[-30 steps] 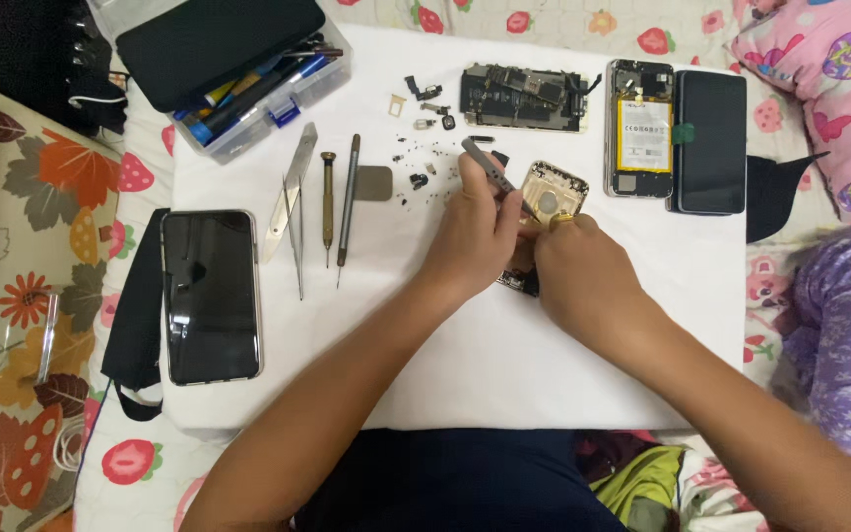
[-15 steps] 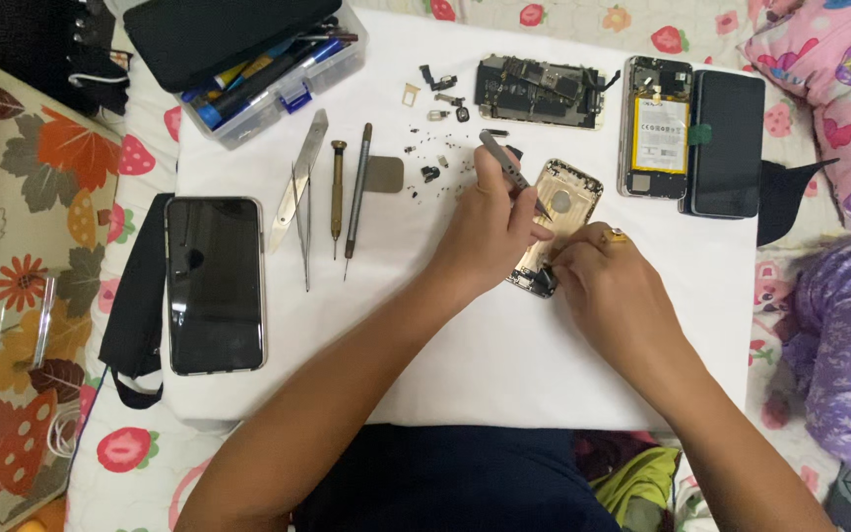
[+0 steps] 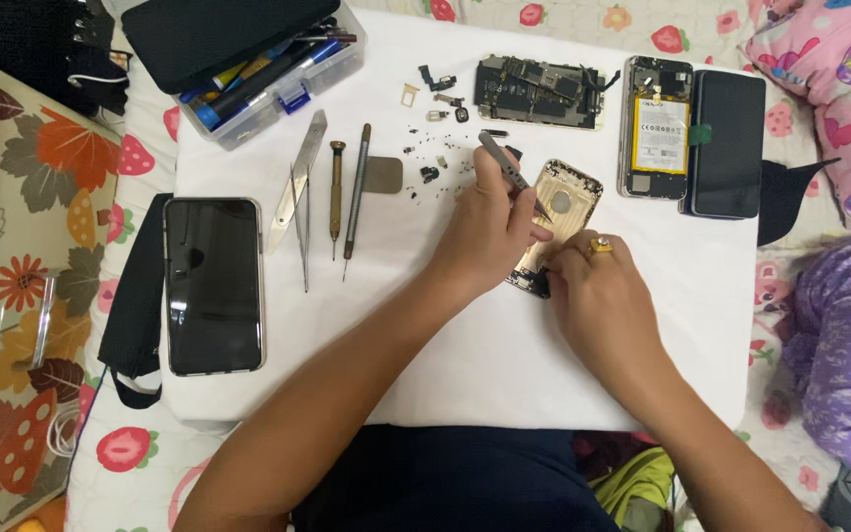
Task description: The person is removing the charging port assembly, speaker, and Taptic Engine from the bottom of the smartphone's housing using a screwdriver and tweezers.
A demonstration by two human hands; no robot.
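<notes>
A gold phone back shell point(image 3: 565, 202) lies open on the white table point(image 3: 465, 365), tilted toward the upper right. My left hand point(image 3: 485, 232) grips grey metal tweezers point(image 3: 506, 172), their tips pointing down into the shell. My right hand point(image 3: 598, 296), with a gold ring on one finger, presses on the shell's lower end and hides that corner. Several tiny screws and small parts point(image 3: 430, 163) lie scattered just left of the shell.
Left of my hands lie two screwdrivers point(image 3: 347, 192), flat metal tools point(image 3: 297, 182), a grey square pad point(image 3: 383, 174) and a dark phone point(image 3: 214, 286). At the back sit a tool box point(image 3: 268, 74), a circuit assembly point(image 3: 539, 92) and an opened phone with battery point(image 3: 657, 128).
The view has drifted a little. My left hand's tweezers have shifted slightly over the shell; my right hand stays on the shell's lower end.
</notes>
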